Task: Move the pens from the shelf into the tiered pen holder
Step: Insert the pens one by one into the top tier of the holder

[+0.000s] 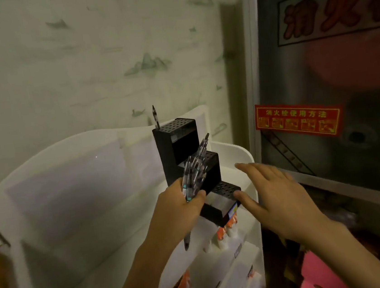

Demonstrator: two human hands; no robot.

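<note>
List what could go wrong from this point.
The left hand grips a whole bundle of pens; feeding one into a hole may let others slip. The tiered pen holder sits near the white shelf's edge, so a push from the open right hand might tip it.

Worn on the head, looking forward and slightly down from close range at the tiered pen holder (186,158) on the white shelf (240,154), both hands reaching in from below, patterned wall behind.

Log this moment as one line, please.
left hand: grips bundle of clear pens | right hand: open beside black three-tiered perforated pen holder | one pen in top tier
</note>
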